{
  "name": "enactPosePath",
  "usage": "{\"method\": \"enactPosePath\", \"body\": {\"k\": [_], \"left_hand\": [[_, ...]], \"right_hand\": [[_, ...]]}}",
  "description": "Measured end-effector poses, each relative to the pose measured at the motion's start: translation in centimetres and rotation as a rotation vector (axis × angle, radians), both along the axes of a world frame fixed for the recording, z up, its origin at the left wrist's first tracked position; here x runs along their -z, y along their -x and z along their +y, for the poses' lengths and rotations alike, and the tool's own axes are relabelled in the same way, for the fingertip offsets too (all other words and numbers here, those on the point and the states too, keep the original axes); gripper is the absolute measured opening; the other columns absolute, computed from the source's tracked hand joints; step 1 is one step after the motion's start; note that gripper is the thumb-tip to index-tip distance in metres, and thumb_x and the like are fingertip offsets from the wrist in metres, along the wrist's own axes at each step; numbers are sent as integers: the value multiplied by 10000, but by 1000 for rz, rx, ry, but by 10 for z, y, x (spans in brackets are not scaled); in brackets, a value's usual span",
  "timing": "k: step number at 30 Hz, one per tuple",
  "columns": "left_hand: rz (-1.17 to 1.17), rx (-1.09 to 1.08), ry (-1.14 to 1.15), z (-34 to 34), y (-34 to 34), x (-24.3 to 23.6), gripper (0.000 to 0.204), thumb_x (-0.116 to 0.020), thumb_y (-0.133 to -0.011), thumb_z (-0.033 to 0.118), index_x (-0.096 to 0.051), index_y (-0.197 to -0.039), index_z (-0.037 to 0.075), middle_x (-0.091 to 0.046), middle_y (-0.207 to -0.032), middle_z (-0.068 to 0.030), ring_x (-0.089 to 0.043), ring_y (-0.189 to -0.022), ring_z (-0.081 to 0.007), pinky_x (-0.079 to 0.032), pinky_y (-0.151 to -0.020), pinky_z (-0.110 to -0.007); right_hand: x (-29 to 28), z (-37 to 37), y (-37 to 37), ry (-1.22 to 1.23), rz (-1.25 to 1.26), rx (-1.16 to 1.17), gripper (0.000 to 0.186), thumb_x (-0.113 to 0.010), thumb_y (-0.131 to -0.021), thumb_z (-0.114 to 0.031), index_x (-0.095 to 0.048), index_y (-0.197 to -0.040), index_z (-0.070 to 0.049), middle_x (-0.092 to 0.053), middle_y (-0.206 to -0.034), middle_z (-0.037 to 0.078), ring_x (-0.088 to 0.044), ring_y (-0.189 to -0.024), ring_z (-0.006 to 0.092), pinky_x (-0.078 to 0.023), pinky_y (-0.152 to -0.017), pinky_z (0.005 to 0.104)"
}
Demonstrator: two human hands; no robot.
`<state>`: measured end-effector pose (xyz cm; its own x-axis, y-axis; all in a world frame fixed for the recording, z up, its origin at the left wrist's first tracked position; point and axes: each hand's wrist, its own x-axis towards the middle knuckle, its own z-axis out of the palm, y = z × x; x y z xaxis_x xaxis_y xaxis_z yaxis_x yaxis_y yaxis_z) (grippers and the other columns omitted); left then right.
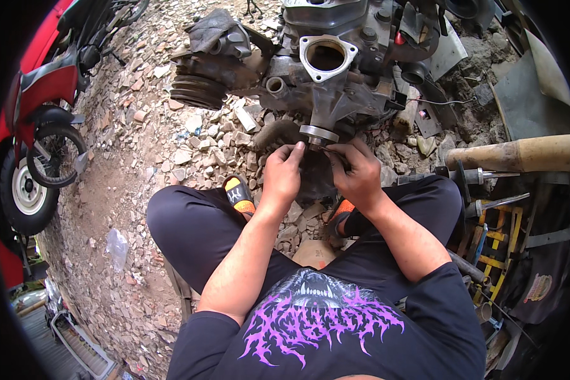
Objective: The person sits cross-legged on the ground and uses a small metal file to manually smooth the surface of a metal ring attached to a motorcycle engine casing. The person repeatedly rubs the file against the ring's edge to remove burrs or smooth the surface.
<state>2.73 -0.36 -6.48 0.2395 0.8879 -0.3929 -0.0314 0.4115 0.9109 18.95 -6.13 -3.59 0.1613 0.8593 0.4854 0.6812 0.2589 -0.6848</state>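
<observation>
A greasy engine stands in front of me, with a three-cornered opening at its front. Below that opening, a round metal flange sits on a short shaft pointing toward me. My left hand is closed just left of the shaft, its thumb tip close under the flange. On the other side, my right hand has its fingers curled and pinched near the shaft's end. Something thin and dark may be between those fingertips, too small to name. What the left fingers hold, if anything, is hidden.
A grooved pulley juts from the engine's left. Broken tile rubble covers the ground. At far left stand a red motorcycle and a white-rimmed wheel. A bamboo pole and a yellow crate lie to my right.
</observation>
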Motion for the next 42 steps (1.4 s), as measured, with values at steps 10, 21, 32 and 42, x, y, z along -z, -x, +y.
{"method": "enactPosePath", "body": {"k": [10, 21, 32, 42], "left_hand": [[0, 26, -7, 2, 0, -6, 378, -680, -1028, 323, -744, -1085, -44, -695, -840, -25, -560, -735, -77, -463, -683, -277], [23, 50, -54, 2, 0, -5, 323, -707, -1003, 290, -758, -1042, -26, -689, -819, -6, -553, -727, -72, -452, -678, -270], [-16, 42, 34, 2, 0, -12, 258, -676, -1028, 267, -759, -1038, 23, -649, -812, 52, -508, -689, -44, -387, -641, -234], [-29, 52, 17, 4, 2, -8, 298, -704, -1010, 274, -763, -1047, -16, -713, -869, -1, -573, -770, -70, -463, -715, -263]], "right_hand": [[-5, -2, -1, -51, -29, -2, 206, -743, -846, 26, -719, -1036, -51, -628, -868, 128, -683, -722, 360, -563, -625, 442], [5, 0, -1, -55, -33, -4, 220, -722, -842, 40, -715, -1034, -66, -631, -897, 128, -683, -725, 367, -565, -629, 447], [9, 1, 4, -32, -8, 13, 168, -710, -842, 37, -707, -987, -48, -651, -883, 146, -683, -739, 375, -564, -650, 437], [31, 0, -6, 10, -48, 15, 247, -732, -844, 13, -697, -1076, -66, -660, -930, 150, -700, -816, 384, -574, -655, 428]]}}
